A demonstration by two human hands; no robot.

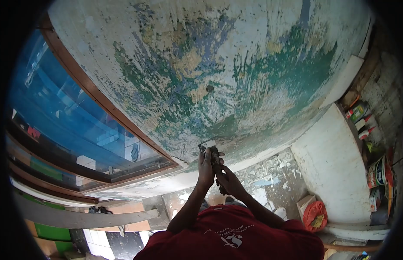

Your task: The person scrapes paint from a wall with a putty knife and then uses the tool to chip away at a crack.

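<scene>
A scraper (208, 143) with a flat, pale metal blade and a dark handle is in both my hands, low in front of the wall (201, 78). My left hand (205, 168) closes round it just below the blade, thumb up along it. Lower down, my right hand (229, 180) grips the dark handle, whose end sticks out beneath the fingers. The blade's edge overlaps the lower part of the wall in this view. Patches of green, purple and yellowish paint show on the wall between pale, scraped areas.
On the left is a brown-framed window (108, 108) with blue reflections. Paint flakes litter the floor (270, 173). A white panel (331, 160) stands at the right, with bottles (359, 112) and a paint bucket (379, 172) beyond it. A red plastic bag (315, 216) lies lower right.
</scene>
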